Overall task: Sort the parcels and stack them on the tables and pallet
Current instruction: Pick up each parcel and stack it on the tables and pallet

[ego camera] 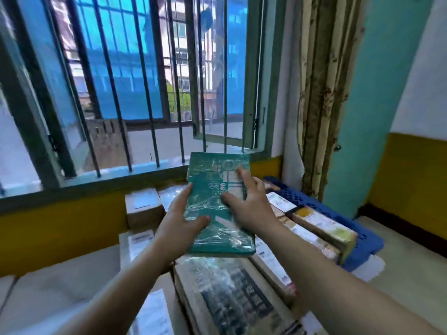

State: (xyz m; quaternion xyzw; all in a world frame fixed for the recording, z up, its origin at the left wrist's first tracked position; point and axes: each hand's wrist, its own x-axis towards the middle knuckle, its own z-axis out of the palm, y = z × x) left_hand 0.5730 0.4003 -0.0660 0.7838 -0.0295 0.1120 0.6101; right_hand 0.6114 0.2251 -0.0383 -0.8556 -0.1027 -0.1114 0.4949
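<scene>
A flat green parcel (212, 221) wrapped in clear film, printed with white drawings, is held up in the middle of the view above a heap of parcels. My left hand (179, 221) holds its left edge, thumb on top and fingers underneath. My right hand (249, 204) lies spread on its upper right face, fingers straight. Below it lies a brown box with a dark printed label (232, 301). Long cardboard parcels (324, 228) lie on a blue pallet (362, 240) at the right.
A small brown box (145, 209) stands against the yellow wall under the barred window (135, 93). White-labelled parcels (140, 243) lie at the left. A curtain (324, 93) hangs at the right, beside a teal wall. Pale floor shows at the far right.
</scene>
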